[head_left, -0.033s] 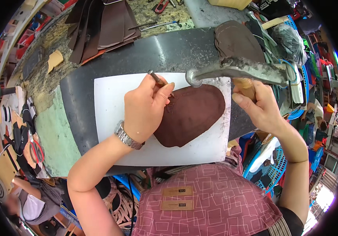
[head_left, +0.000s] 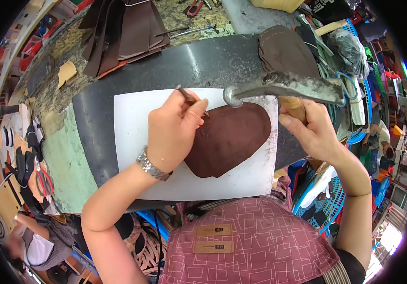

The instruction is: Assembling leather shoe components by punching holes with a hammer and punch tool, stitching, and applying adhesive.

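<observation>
A dark brown leather piece (head_left: pixel 231 137), rounded at its right end, lies on a white board (head_left: pixel 137 175). My left hand (head_left: pixel 172 130) is closed round a slim metal punch (head_left: pixel 184 93), which leans with its lower tip at the leather's upper left edge. Small marks show in the leather near that tip. In my right hand (head_left: pixel 312 128) is the wooden handle of a hammer (head_left: pixel 284 85). Its curved metal head is raised over the board, the rounded face close to the punch but apart from it. The fingers partly hide both tools' grips.
Under the board is a black slab (head_left: pixel 99 123). Brown leather strips (head_left: pixel 132 33) are stacked at the far left, and more cut leather pieces (head_left: pixel 288 49) at the far right. Red-handled scissors (head_left: pixel 45 182) lie at left. A blue basket (head_left: pixel 336 203) stands below my right forearm.
My left hand and the punch have shifted very slightly left, the punch's top tilting a little more. The hammer head has moved a touch left and its tail slightly down.
</observation>
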### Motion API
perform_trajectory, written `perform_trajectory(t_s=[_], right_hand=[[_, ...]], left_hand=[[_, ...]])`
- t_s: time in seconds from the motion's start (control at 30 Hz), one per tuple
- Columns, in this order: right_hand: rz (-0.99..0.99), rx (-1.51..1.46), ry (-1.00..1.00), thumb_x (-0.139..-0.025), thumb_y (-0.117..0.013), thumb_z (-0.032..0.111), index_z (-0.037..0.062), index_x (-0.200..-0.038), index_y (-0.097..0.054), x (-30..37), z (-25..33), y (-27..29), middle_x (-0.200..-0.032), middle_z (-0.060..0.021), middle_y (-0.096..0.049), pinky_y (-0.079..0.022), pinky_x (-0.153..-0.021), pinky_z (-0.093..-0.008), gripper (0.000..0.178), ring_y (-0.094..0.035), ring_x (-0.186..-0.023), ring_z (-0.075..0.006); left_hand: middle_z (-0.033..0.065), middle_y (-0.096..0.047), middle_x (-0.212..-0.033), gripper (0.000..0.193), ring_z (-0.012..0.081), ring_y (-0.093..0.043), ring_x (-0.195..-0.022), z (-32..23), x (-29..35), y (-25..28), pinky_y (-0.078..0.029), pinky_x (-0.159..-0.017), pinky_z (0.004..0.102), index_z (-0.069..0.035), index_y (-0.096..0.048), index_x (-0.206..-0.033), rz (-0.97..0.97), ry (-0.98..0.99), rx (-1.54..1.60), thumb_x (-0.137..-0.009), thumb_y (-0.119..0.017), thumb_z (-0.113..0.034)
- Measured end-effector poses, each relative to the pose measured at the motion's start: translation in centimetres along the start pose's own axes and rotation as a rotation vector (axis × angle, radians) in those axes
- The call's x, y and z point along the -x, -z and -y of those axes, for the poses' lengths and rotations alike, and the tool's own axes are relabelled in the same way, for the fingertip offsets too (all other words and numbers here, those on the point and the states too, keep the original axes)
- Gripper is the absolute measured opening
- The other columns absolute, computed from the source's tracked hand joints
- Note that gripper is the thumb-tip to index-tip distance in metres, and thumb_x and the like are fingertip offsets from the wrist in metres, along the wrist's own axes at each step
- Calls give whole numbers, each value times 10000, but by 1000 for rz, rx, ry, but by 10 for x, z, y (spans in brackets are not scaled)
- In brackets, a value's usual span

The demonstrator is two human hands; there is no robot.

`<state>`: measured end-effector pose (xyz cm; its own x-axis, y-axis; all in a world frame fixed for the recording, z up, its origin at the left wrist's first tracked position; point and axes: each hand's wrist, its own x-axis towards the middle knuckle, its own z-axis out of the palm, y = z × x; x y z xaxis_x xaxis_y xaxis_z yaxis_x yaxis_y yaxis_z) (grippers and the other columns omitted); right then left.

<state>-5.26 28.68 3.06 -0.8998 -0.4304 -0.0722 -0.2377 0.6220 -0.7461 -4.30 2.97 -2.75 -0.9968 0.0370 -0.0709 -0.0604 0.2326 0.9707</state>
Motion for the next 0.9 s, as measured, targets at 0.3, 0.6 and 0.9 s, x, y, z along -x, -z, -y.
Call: perform_trajectory(t_s=[0.3,0.6,0.9], right_hand=[[148,164,187,-846,-594,171,24,-957,-590,-13,6,-14,-684,-179,-557,-441,-547,-401,184,-557,-619,-365],[203,197,155,-851,-582,164,46,-1053,-591,-19,14,-16,-749,-182,-577,-444,-574,-430,234,-558,-650,-381],[135,175,318,-851,-597,178,19,-1049,-615,-28,31,-4,-833,-158,-623,-468,-694,-395,255,-593,-749,-330]], left_hand=[[31,-627,-792,95,72,-611,-655,-5,10,27,-507,-599,207,-6,-573,-902,-37,118,162,-875,-615,-88],[46,-637,-705,89,83,-609,-610,6,10,27,-501,-567,217,-3,-557,-880,-46,61,44,-877,-601,-81],[73,-604,-611,113,152,-612,-540,9,12,24,-463,-489,269,-27,-553,-844,-69,-143,-215,-839,-635,-105]])
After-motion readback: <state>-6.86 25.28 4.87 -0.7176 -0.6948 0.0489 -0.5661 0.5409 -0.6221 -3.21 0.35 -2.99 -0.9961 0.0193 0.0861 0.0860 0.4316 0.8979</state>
